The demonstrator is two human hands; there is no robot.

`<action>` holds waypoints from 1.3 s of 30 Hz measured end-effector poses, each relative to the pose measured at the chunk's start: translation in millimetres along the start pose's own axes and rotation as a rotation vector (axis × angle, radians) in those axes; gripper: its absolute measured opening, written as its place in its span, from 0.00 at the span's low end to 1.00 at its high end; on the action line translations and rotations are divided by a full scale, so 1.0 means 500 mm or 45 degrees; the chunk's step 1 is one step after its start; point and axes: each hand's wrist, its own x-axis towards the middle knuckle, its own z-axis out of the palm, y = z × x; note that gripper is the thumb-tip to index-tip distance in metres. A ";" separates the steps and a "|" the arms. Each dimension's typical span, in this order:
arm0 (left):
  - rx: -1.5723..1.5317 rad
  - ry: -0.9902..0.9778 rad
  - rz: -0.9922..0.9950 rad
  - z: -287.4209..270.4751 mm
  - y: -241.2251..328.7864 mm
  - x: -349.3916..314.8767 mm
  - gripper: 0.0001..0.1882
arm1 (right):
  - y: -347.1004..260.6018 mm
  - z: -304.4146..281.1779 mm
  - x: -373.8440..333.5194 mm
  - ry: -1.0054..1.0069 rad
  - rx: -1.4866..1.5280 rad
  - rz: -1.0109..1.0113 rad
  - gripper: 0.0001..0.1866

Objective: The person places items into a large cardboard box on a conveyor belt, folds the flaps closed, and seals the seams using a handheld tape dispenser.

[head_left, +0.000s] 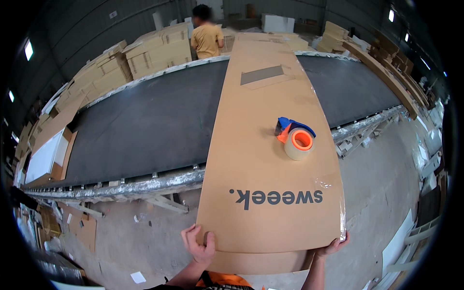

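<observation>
A long brown cardboard box [270, 169] lies across the conveyor, its near end jutting out toward me. My left hand [198, 246] is closed on the near left corner, fingers along the side edge. At the opposite corner, my right hand [333, 245] grips the edge, with part of its fingers hidden beneath. Between them a cardboard flap [261, 262] shows below the top panel's near edge. On top of the box rests a blue and orange tape dispenser [296, 137] with a roll of tape. Clear tape glints along the right side.
The dark conveyor belt [150, 121] runs left to right under the box, with a metal rail [135, 186] along its near side. White panels in cardboard [48, 154] lie on its left end. Stacked cartons [159, 48] stand behind, beside a person in a yellow shirt [207, 38].
</observation>
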 end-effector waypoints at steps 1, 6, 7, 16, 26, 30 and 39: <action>0.001 -0.085 -0.059 -0.012 0.017 0.009 0.21 | 0.007 -0.019 -0.001 -0.012 -0.076 -0.021 0.28; -0.822 -0.469 -0.642 -0.035 -0.028 0.044 0.33 | 0.022 -0.022 0.009 -0.002 -0.219 -0.026 0.30; -1.033 -0.522 -0.781 -0.032 -0.017 0.074 0.35 | 0.024 -0.025 0.008 -0.032 -0.254 -0.036 0.30; -1.011 -0.802 -0.642 -0.023 -0.051 0.078 0.50 | 0.060 -0.038 0.009 -0.087 -0.282 -0.066 0.35; -0.893 -0.729 -0.628 0.014 0.045 0.044 0.52 | 0.038 -0.012 0.084 -0.080 0.031 0.070 0.28; -0.935 -0.698 -0.677 0.023 0.047 0.034 0.52 | 0.051 -0.036 0.095 -0.071 -0.155 0.027 0.35; -0.834 -0.714 -0.622 0.061 0.087 -0.014 0.55 | 0.066 -0.053 0.175 -0.164 -0.106 -0.009 0.34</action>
